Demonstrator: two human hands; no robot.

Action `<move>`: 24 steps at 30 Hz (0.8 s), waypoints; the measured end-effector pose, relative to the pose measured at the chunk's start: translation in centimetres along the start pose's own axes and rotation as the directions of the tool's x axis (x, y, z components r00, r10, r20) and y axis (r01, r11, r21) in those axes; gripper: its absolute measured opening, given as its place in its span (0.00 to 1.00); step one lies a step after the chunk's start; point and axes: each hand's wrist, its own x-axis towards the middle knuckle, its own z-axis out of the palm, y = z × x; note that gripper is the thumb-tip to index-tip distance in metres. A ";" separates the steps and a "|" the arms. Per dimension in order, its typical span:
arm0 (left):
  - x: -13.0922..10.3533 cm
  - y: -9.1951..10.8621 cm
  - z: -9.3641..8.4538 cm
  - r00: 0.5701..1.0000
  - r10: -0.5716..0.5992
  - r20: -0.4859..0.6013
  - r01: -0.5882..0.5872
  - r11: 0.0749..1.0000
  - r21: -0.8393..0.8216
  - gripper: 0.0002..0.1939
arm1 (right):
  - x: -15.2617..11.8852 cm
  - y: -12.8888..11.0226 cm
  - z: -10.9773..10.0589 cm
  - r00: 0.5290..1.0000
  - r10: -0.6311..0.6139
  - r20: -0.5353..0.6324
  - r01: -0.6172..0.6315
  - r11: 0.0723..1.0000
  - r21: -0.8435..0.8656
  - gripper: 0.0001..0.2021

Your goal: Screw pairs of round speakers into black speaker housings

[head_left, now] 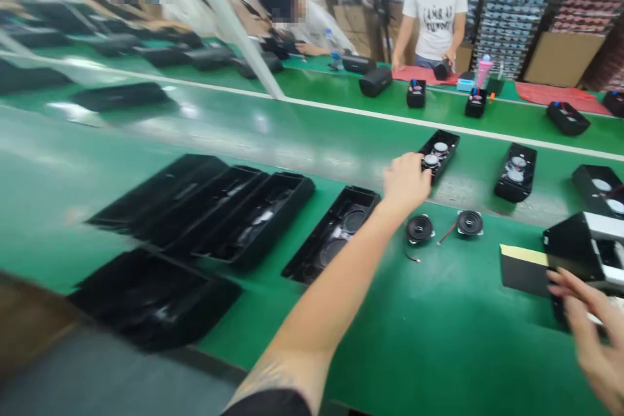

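"what looks done before you?"
"three speaker housings (451, 155) ahead, two fitted drivers (515, 175) each; your left grip (407, 183) touches one, whether holding i cannot tell."
"what's left?"
"two loose drivers (420, 229) on your desk (453, 331) seem unfitted; five dark housings (275, 234) lie left of them. your right grip (592, 325) is wide, apparently empty."

Beyond the left hand (407, 182), across the bench (453, 338), a person in a white T-shirt (433, 16) stands at a red mat (414, 74), with a pink bottle (483, 70) and a blue box (467, 82) near its right end and a second red mat (560, 96) farther right. Beyond the hand to its left are a slanting pole (238, 23), a water bottle (333, 49) and a bent-over person (322, 27); far beyond it to the right rise blue stacks (509, 29), pink stacks (582, 3) and a cardboard sheet (560, 60).
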 end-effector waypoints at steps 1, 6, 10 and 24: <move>-1.6 -1.2 -1.1 1.000 0.001 0.004 -0.001 1.000 0.005 0.23 | 0.8 -0.9 0.4 0.998 -0.022 0.063 0.020 0.999 0.029 0.21; -10.9 -7.8 -3.4 0.994 -0.096 0.043 0.091 0.989 0.114 0.29 | 8.2 -2.8 6.4 0.912 -0.157 0.379 0.112 0.984 0.139 0.21; -15.0 -10.1 -2.1 0.982 -0.169 0.086 0.147 0.966 0.214 0.31 | 13.4 -2.4 10.6 0.889 -0.173 0.424 0.140 0.984 0.110 0.20; -19.6 -11.4 -7.1 0.988 0.099 0.115 -0.097 0.995 -0.026 0.19 | 15.1 -0.9 14.1 0.777 0.095 0.622 -0.135 0.991 0.017 0.19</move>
